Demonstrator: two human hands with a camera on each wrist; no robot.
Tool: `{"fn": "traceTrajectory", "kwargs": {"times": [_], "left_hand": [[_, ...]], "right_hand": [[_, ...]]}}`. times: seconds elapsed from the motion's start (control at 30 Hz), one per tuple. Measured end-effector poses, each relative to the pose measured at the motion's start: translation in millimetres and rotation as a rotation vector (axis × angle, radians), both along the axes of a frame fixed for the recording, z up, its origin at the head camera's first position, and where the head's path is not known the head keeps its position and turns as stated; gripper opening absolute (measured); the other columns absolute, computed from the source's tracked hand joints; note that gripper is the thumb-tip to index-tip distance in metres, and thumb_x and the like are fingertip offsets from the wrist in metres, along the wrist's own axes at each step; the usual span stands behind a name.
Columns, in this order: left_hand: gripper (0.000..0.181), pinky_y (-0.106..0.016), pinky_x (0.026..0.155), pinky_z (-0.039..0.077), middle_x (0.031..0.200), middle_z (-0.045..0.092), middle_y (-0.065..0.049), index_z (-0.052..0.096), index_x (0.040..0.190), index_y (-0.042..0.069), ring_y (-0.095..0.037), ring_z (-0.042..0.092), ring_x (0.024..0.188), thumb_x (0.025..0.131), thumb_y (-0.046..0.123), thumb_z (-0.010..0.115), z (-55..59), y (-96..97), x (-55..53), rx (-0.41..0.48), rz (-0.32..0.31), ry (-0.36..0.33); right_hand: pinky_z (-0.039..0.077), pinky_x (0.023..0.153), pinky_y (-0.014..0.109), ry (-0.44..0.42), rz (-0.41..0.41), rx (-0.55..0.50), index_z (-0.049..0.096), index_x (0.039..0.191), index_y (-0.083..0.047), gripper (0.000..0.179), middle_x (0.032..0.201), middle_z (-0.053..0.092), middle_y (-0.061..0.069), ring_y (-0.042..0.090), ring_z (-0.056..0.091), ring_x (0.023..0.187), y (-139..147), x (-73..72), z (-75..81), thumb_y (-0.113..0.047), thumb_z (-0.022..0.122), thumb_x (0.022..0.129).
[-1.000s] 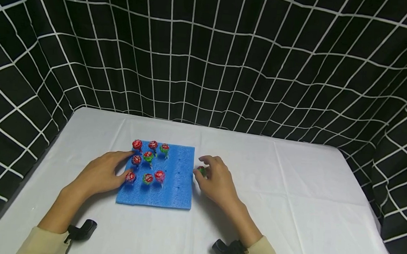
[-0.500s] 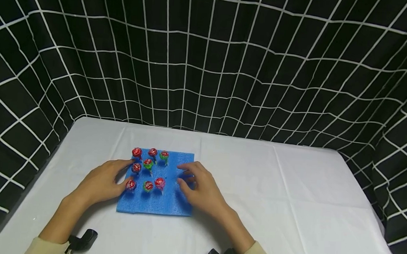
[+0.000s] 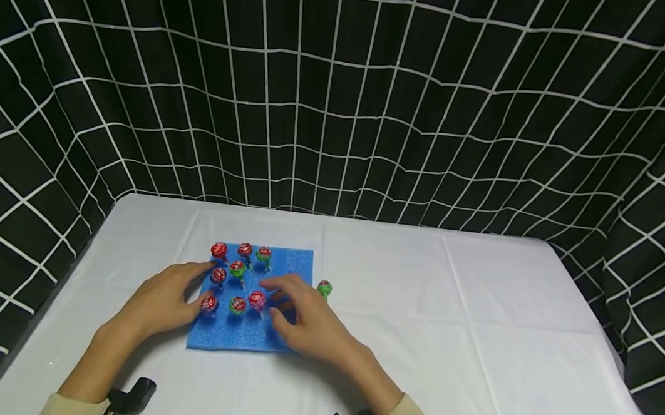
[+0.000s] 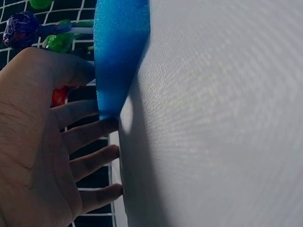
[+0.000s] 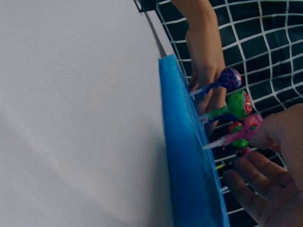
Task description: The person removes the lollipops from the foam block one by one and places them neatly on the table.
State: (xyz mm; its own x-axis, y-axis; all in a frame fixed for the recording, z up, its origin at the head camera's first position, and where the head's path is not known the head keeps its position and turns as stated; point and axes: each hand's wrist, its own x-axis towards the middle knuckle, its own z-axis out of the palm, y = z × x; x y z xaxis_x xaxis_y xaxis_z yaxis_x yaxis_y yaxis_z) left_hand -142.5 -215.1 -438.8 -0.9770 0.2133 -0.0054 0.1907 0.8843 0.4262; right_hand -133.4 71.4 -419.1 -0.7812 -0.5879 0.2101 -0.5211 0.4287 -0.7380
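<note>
Nearest are two pale sleeves (image 3: pixel 76 408) and two black wrist devices (image 3: pixel 137 396). The left hand (image 3: pixel 164 298) has its grip spread, fingers against the left edge of one blue board (image 3: pixel 292 262). The right hand (image 3: pixel 312 322) has its grip apart beside the pink lollipop (image 3: pixel 257 300); whether they touch, one cannot tell. Eight lollipops, the pink one included, stand in the board: three near, two mid, three far. One green-wrapped lollipop (image 3: pixel 324 288) is right of the board on the bench (image 3: pixel 502 304), partly hidden. Beyond hangs black, white-gridded cloth (image 3: pixel 372 97).
</note>
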Motion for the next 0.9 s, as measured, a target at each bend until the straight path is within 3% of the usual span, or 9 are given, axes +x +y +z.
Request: {"fn": "traceTrajectory", "kwargs": {"times": [0.2, 0.67, 0.9], "left_hand": [[0.061, -0.067, 0.111, 0.041, 0.147, 0.057, -0.018, 0.052, 0.147, 0.011, -0.044, 0.05, 0.138, 0.09, 0.032, 0.065, 0.2, -1.4, -0.4, -0.002, 0.002, 0.007], [0.061, -0.068, 0.111, 0.04, 0.147, 0.057, -0.018, 0.053, 0.147, 0.013, -0.044, 0.05, 0.138, 0.091, 0.036, 0.065, 3.4, -1.2, -1.8, -0.014, -0.004, 0.02], [0.063, -0.069, 0.111, 0.039, 0.149, 0.055, -0.018, 0.052, 0.147, 0.013, -0.045, 0.048, 0.139, 0.091, 0.037, 0.065, 1.4, -0.2, -1.8, -0.015, 0.015, -0.008]], "right_hand": [[0.059, 0.094, 0.028, 0.004, 0.026, -0.012, 0.058, 0.136, -0.012, 0.041, 0.126, 0.064, 0.001, 0.013, 0.071, 0.105, -6, 1.6, -3.5, -0.012, 0.064, 0.095], [0.061, 0.088, 0.028, 0.004, -0.03, -0.091, 0.059, 0.131, -0.009, 0.037, 0.117, 0.068, 0.006, 0.016, 0.07, 0.103, -16, 1.6, -13.0, -0.011, 0.068, 0.095], [0.061, 0.088, 0.025, 0.032, -0.034, -0.111, 0.059, 0.127, -0.006, 0.034, 0.115, 0.069, 0.005, 0.016, 0.07, 0.105, -20, 3.6, -15.5, -0.009, 0.068, 0.095]]}}
